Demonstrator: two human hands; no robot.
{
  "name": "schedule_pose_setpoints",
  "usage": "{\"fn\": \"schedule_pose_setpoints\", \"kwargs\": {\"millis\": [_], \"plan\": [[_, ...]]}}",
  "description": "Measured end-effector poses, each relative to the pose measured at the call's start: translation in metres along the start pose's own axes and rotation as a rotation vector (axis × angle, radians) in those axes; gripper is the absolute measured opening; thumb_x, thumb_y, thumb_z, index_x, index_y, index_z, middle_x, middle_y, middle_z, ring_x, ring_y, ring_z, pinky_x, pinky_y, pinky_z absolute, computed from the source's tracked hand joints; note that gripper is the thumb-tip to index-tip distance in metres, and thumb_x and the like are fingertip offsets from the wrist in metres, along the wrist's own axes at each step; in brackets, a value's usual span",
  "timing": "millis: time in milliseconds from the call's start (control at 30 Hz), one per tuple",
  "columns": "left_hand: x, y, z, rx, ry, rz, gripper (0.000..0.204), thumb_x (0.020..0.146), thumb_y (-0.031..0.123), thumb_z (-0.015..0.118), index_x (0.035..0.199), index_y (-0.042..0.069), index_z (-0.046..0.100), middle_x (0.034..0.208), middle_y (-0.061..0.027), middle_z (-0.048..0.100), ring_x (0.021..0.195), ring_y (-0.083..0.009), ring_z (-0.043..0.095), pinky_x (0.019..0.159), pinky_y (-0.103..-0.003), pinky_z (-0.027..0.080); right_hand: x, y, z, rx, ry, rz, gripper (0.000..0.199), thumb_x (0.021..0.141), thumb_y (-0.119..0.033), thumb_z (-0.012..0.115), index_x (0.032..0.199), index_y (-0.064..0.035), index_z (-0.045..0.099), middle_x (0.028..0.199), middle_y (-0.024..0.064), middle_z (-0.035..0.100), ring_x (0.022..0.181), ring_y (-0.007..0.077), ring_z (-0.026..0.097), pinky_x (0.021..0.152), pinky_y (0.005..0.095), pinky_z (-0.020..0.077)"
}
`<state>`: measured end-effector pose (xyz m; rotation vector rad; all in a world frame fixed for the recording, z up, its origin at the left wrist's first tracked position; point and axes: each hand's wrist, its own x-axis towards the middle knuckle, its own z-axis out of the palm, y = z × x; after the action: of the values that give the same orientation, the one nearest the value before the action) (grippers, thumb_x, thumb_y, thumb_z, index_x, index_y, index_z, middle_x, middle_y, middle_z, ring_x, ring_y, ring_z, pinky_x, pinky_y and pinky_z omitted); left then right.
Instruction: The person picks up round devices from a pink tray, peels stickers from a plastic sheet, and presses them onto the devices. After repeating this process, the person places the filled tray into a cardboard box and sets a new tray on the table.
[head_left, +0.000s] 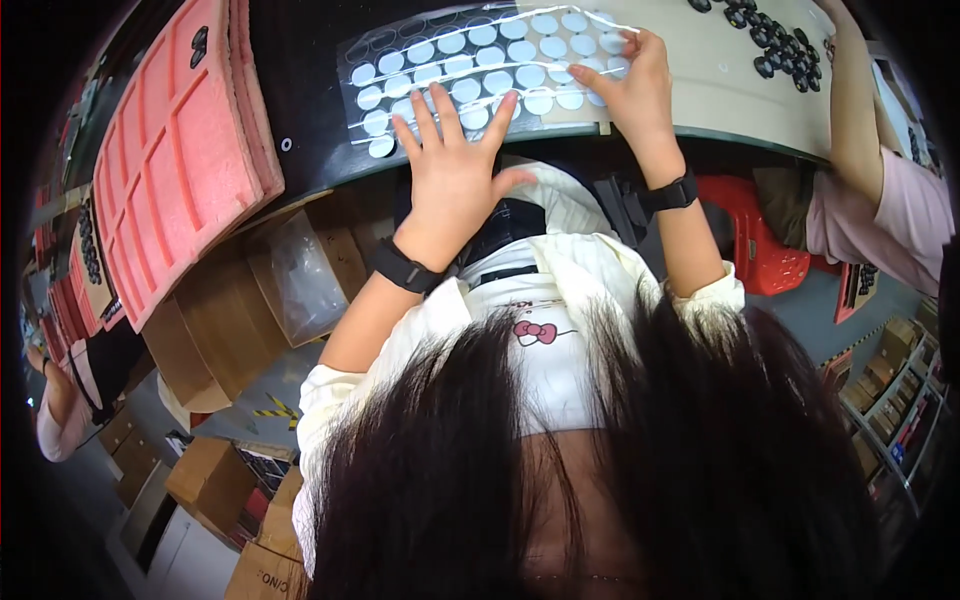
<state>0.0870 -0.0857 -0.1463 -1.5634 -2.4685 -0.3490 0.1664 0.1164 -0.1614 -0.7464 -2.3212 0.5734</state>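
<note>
A clear sheet with rows of round pale discs, like stickers (466,91), lies across the dark table edge in front of me. My left hand (450,165) is open, its fingers spread over the lower middle of the sheet. At the sheet's right end is my right hand (640,95), fingers curled at the upper corner and thumb reaching over the discs. The sheet's edge bends up to those fingertips. Whether a single disc is between them is blurred. Both wrists wear black bands.
Stacked pink foam trays (180,160) stand at the left, with small black parts (199,46) on top. More black round parts (780,45) lie at the right on a beige surface (715,100). A co-worker's arm (857,100) is beside them. Below are cardboard boxes (225,320) and a red stool (765,245).
</note>
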Motion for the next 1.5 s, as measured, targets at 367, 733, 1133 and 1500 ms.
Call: {"fn": "schedule_pose_setpoints", "kwargs": {"millis": [367, 733, 1133, 1500], "plan": [[-0.005, -0.005, -0.007, 0.034, -0.091, -0.054, 0.071, 0.060, 0.051, 0.064, 0.123, 0.025, 0.044, 0.124, -0.0273, 0.036, 0.117, -0.0426, 0.032, 0.090, -0.059, 0.025, -0.041, -0.055, -0.006, -0.118, -0.504, -0.584, 0.064, 0.073, -0.032, 0.059, 0.128, -0.0084, 0.035, 0.130, 0.0078, 0.038, 0.120, 0.0209, 0.035, 0.102, 0.0408, 0.0200], [-0.047, -0.068, -0.039, 0.064, -0.236, -0.092, 0.069, 0.070, 0.042, 0.059, 0.130, 0.017, 0.035, 0.134, -0.0031, 0.035, 0.126, -0.0267, 0.026, 0.098, -0.059, 0.010, -0.028, -0.013, -0.060, -0.367, -0.560, -0.443, 0.055, 0.078, -0.032, 0.055, 0.127, -0.0128, 0.037, 0.129, 0.0038, 0.041, 0.120, 0.0171, 0.035, 0.103, 0.0435, 0.0165], [-0.042, -0.060, -0.046, -0.550, 0.288, -0.501, 0.058, 0.077, 0.008, 0.057, 0.127, 0.000, 0.031, 0.124, -0.0157, 0.044, 0.120, -0.0255, 0.036, 0.100, -0.039, 0.024, -0.020, 0.008, -0.080, 0.681, -0.246, 0.204, 0.070, 0.078, -0.010, 0.055, 0.135, -0.0052, 0.015, 0.126, 0.0078, 0.045, 0.120, 0.0215, 0.036, 0.102, 0.0381, 0.0192], [0.030, -0.062, -0.124, -1.034, 0.334, -0.573, 0.049, 0.083, 0.005, 0.050, 0.128, 0.001, 0.030, 0.072, -0.0082, 0.059, 0.055, -0.0105, 0.054, 0.055, -0.018, 0.041, 0.055, -0.055, -0.129, 0.866, -0.286, 0.184, 0.068, 0.080, -0.004, 0.055, 0.134, -0.0032, 0.014, 0.076, 0.0099, 0.061, 0.066, 0.0116, 0.058, 0.065, 0.0213, 0.0455]]}}
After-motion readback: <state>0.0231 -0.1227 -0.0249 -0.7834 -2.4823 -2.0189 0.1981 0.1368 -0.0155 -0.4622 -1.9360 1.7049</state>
